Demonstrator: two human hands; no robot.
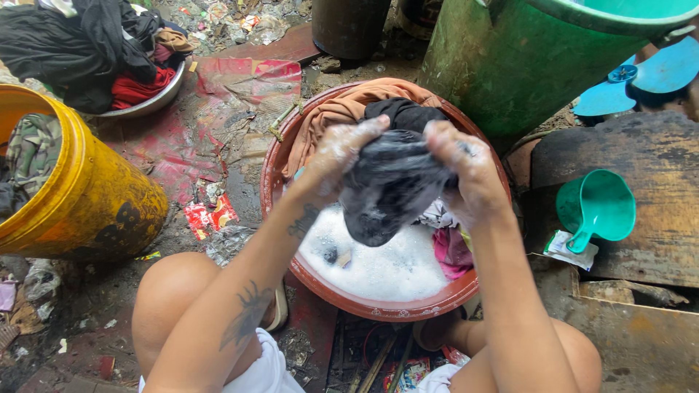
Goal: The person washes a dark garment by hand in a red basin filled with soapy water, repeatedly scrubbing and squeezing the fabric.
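The wet black cloth garment (389, 185), lathered with soap, hung bunched between my two hands above the suds, over the middle of the round reddish-brown plastic wash basin (280, 156).

Going by size, the biggest thing near me was the large green plastic drum (510, 65) standing just beyond the basin on my right. On my left lay the yellow plastic bucket (95, 196), tilted, with a camouflage-patterned cloth (30, 149) stuffed inside it. Farther off at the upper left sat a metal bowl (149, 104) heaped with dark and red clothes (80, 44). The basin itself held white foamy water (378, 266), an orange-brown cloth (342, 109) draped over its far rim, and a pink cloth (451, 251) tucked against its right wall. To the right, dark weathered wooden boards (648, 175) carried a teal plastic scoop with a handle (597, 207), and beside its handle lay a small white sachet (571, 251). A pair of blue flip-flops (641, 80) rested behind the boards.

My left hand (338, 156), coated in suds, was closed tight on the left side of the garment, fingers curled into the fabric. My right hand (466, 171) was clenched on the other side the same way, knuckles up, the two fists close together with the cloth pressed between them. My bare knees framed the basin on either side.
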